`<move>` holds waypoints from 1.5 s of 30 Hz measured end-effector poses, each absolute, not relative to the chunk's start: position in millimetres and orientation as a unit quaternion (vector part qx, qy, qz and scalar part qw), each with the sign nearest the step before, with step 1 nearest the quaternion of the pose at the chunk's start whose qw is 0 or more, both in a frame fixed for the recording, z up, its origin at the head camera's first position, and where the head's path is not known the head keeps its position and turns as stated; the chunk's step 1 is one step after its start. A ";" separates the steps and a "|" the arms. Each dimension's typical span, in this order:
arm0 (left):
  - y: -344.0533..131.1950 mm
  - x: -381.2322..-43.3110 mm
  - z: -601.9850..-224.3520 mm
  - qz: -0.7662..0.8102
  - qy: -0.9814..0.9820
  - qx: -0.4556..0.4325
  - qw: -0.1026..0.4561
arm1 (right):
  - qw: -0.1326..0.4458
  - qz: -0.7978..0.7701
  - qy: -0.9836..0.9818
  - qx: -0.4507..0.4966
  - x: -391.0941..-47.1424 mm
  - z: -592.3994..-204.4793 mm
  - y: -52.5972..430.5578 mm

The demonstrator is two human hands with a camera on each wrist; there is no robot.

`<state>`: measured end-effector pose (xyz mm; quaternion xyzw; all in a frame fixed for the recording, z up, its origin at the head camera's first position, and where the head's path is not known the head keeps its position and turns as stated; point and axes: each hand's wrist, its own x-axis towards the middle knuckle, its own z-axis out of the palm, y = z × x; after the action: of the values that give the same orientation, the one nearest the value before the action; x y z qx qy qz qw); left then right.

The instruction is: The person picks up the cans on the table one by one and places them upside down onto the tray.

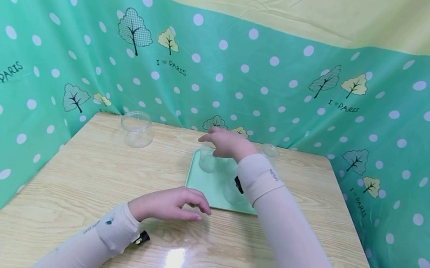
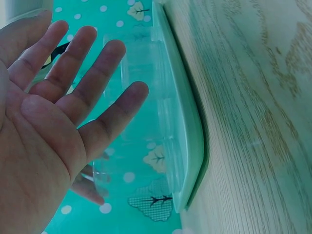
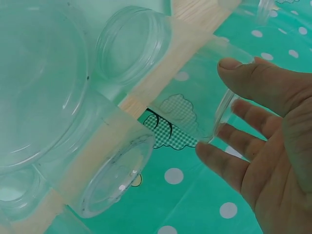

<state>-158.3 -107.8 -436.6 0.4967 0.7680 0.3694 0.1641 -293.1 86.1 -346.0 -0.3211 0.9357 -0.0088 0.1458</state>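
My right hand (image 1: 227, 143) is over a clear plastic jar (image 1: 207, 162) standing on the far left part of a light green tray (image 1: 203, 187). In the right wrist view its thumb overlaps the rim of that jar (image 3: 187, 85), and the spread fingertips are right at the rim's other side. A second clear jar (image 1: 234, 190) stands nearer on the tray, partly behind the right sleeve. My left hand (image 1: 173, 204) hovers by the tray's front left corner, fingers loosely bent and holding nothing; the left wrist view shows its palm (image 2: 44, 136).
A wider clear jar (image 1: 136, 132) stands at the table's back left. Another clear round piece (image 1: 270, 151) is at the back right, beyond the right wrist. More clear jars (image 3: 114, 165) crowd close together in the right wrist view. A patterned green curtain (image 1: 189, 81) hangs behind the wooden table (image 1: 112, 170).
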 end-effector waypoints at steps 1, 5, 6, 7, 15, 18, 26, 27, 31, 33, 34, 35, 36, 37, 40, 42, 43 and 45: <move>-107.8 -158.2 -436.3 0.370 0.768 0.496 0.164 | 0.146 -0.008 0.936 -0.321 -293.0 -346.1 85.8; -107.8 -157.7 -436.0 0.372 0.768 0.495 0.163 | 0.148 -0.009 0.936 -0.320 -292.6 -346.6 84.9; -107.8 -157.7 -435.8 0.372 0.768 0.496 0.164 | 0.147 -0.010 0.936 -0.319 -292.3 -346.8 84.7; -107.8 -157.7 -435.7 0.373 0.767 0.496 0.164 | 0.146 -0.010 0.937 -0.318 -292.2 -347.2 84.6; -107.9 -156.7 -434.0 0.374 0.767 0.494 0.164 | 0.137 -0.007 0.943 -0.303 -288.4 -349.8 82.3; -109.1 -156.5 -433.8 0.373 0.769 0.493 0.164 | 0.136 -0.006 0.943 -0.302 -287.2 -349.8 81.6; -111.2 -158.7 -433.7 0.377 0.766 0.500 0.149 | 0.103 0.011 0.939 -0.328 -284.3 -347.8 84.6; -111.2 -159.1 -433.9 0.377 0.765 0.501 0.147 | 0.093 0.017 0.938 -0.334 -284.1 -347.5 85.1; -112.0 -159.3 -433.1 0.378 0.765 0.499 0.150 | 0.060 0.028 0.932 -0.355 -283.4 -346.4 85.5; -112.3 -159.2 -432.9 0.377 0.767 0.497 0.150 | 0.046 0.032 0.931 -0.361 -282.2 -346.1 85.5; -112.3 -159.0 -432.3 0.377 0.768 0.496 0.151 | 0.038 0.032 0.931 -0.363 -281.4 -345.9 85.4; -112.3 -159.0 -432.0 0.376 0.769 0.495 0.150 | 0.029 0.032 0.930 -0.364 -280.6 -345.9 85.1; -112.2 -159.0 -431.8 0.376 0.770 0.494 0.149 | 0.021 0.031 0.930 -0.365 -279.2 -346.0 85.0; -112.1 -159.1 -431.6 0.376 0.771 0.493 0.148 | 0.012 0.031 0.930 -0.367 -277.8 -346.5 84.9; -111.8 -159.2 -432.0 0.375 0.772 0.491 0.147 | -0.015 0.025 0.928 -0.372 -272.5 -348.0 84.8; -111.5 -159.2 -432.5 0.376 0.773 0.490 0.147 | -0.032 0.022 0.926 -0.375 -268.5 -349.6 85.2; -111.4 -159.3 -432.8 0.375 0.773 0.490 0.147 | -0.039 0.022 0.926 -0.375 -266.4 -350.4 85.5; -111.2 -159.3 -432.9 0.377 0.772 0.491 0.146 | -0.050 0.018 0.925 -0.376 -262.0 -351.9 85.6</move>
<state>-159.3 -111.2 -432.9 0.4910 0.7719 0.3766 0.1458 -262.0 85.6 -351.9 -0.3764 0.9249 0.0181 -0.0502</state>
